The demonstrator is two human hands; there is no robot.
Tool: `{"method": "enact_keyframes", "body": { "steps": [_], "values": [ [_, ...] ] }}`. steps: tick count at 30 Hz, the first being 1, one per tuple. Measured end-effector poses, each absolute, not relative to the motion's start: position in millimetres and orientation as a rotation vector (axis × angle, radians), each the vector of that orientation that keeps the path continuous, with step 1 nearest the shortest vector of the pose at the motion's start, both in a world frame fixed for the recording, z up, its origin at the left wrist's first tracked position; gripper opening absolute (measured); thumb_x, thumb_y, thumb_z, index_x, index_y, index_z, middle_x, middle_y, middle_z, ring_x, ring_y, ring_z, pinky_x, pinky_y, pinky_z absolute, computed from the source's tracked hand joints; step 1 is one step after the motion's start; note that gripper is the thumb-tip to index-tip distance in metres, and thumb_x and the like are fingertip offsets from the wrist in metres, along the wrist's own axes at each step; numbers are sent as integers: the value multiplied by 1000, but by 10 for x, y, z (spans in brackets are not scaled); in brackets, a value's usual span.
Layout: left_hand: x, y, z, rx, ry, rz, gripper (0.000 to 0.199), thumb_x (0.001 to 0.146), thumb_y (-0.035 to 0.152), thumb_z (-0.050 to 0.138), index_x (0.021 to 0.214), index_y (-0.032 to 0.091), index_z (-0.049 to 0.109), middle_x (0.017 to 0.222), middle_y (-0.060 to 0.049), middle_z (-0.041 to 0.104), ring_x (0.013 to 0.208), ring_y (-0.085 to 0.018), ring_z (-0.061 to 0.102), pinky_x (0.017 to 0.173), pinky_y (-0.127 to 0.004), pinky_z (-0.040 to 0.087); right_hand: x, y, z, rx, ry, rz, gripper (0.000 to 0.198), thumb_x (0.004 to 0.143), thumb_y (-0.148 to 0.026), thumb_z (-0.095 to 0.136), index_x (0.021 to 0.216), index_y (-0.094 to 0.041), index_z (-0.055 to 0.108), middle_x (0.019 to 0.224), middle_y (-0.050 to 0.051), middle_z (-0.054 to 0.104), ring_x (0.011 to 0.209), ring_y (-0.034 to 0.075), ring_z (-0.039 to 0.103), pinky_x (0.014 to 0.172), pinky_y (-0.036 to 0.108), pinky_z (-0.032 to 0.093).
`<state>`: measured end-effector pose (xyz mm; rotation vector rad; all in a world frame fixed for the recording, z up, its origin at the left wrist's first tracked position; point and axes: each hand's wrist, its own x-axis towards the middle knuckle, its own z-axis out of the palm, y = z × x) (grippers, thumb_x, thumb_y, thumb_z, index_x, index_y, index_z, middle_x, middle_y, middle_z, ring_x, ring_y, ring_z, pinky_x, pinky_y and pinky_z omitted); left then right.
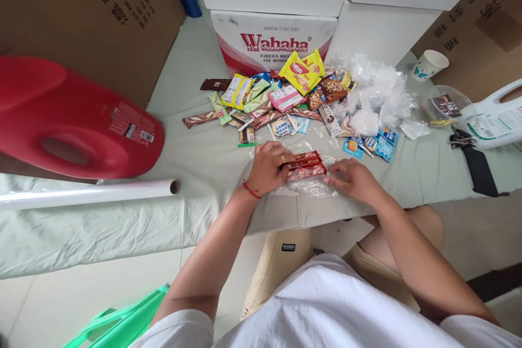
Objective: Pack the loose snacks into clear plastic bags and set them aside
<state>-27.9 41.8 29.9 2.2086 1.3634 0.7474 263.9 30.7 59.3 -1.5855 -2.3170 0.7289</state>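
Red snack bars (306,166) under the left hand (267,167): fingers curled over their left ends, thumb along the near side; whether they grip or merely steady, I cannot tell.
Right hand (356,179): fingers spread and slightly bent, thumb apart, nothing visible held, just beside the bars' right ends.
Bars' place: side by side on crumpled clear film (314,190), between the two hands, near the front edge of the table (196,157).
Slipping wrappers: the glossy bars could slide out of line if the left fingers press unevenly or lift.
Clinging film: the thin sheet could catch on a fingertip or fold onto itself, dragging the bars askew.
Bars' long axis: roughly left to right across the person's front, right ends angled slightly away from the body.
Snack pile (285,97): mixed packets, just beyond the bars.
Clear bags (377,87): heaped at the pile's right.
Wahaha carton (277,43): behind the pile.
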Motion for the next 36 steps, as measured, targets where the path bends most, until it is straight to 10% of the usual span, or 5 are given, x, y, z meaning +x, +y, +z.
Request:
{"method": "enact_keyframes", "body": {
  "steps": [11, 20, 28, 32, 36],
  "values": [
    [-265, 432, 276, 2175, 1265, 760, 25, 84, 42, 73, 104, 29, 76, 119, -3, 80, 140, -31, 54, 129, -58, 15, 2553, 263, 794, -1287, -2231, 960, 15, 96, -35, 63, 95, -23, 71, 97, 6, 73, 95, 23, 64, 89, 37, 48],
    [-305, 441, 279, 1933, 1184, 821, 27, 97, 42, 51, 100, 25, 72, 97, -2, 80, 95, -22, 74, 123, -50, 37, 2277, 778, 743, -1411, -2091, 983, 22, 92, -41, 60, 92, -20, 67, 72, -2, 62, 64, 15, 51, 62, 27, 38],
    [-392, 388, 383, 1711, 983, 798, 72, 91, 83, 45, 133, 25, 51, 128, -14, 76, 122, -30, 69, 108, -46, 50, 2154, 1057, 602, -1582, -2216, 736, 19, 90, -32, 59, 90, -18, 72, 82, 3, 73, 69, 17, 58, 67, 28, 39],
    [-384, 361, 369, 1782, 989, 738, 80, 80, 56, 78, 146, 27, 45, 133, -13, 73, 134, -32, 64, 116, -51, 46, 2072, 1098, 560, -1585, -2373, 600, 18, 92, -28, 60, 95, -18, 75, 94, 7, 77, 81, 20, 63, 72, 29, 39],
    [-360, 376, 307, 1765, 1121, 759, 45, 88, 25, 58, 134, 26, 57, 128, -9, 76, 126, -29, 69, 114, -52, 49, 2071, 1220, 509, -1582, -2500, 541, 20, 94, -30, 62, 102, -19, 76, 100, 8, 77, 85, 22, 64, 73, 30, 41]
  ]
}}
